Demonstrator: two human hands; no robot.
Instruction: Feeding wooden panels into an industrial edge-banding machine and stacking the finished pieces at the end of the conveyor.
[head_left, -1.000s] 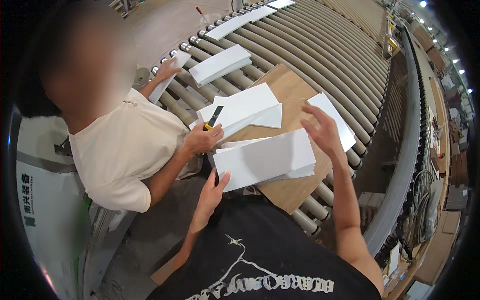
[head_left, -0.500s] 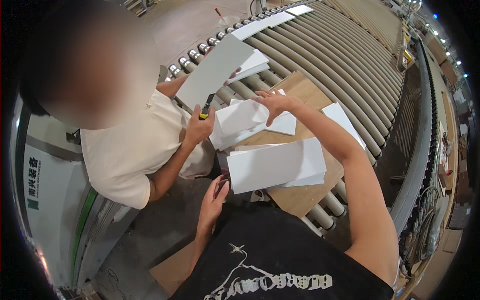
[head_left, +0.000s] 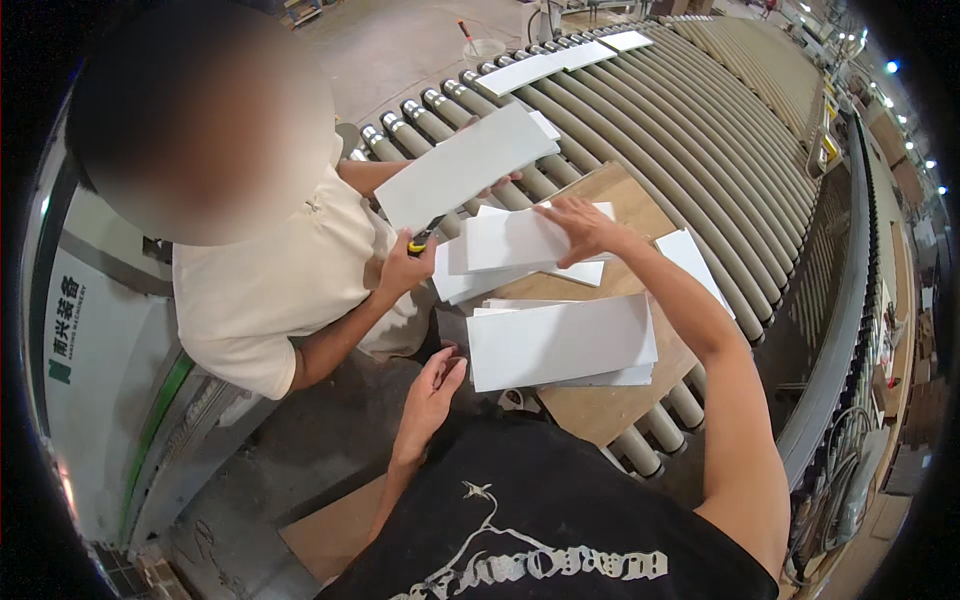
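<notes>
My right hand (head_left: 585, 230) grips the right end of a white rectangular panel (head_left: 510, 242), fingers at its far edge and thumb at the near one. More white panels lie under it. Closer to me, a stack of white panels (head_left: 562, 342) rests on a wooden board (head_left: 600, 408). My left hand (head_left: 435, 388), fingers loosely bent and thumb apart, hovers empty left of that stack. Across from me, a co-worker holds up another white panel (head_left: 465, 168) and a yellow-and-black utility knife (head_left: 424, 238).
The wooden board lies on a roller conveyor (head_left: 640, 130) that runs to the far right. Several white panels (head_left: 520, 73) lie along its far edge, and another panel (head_left: 690, 265) is right of the board. The co-worker (head_left: 270, 310) stands close on the left.
My right hand has closed over the panel's end, and that panel lies farther right. The co-worker's panel has tilted flatter. My left hand has barely moved.
</notes>
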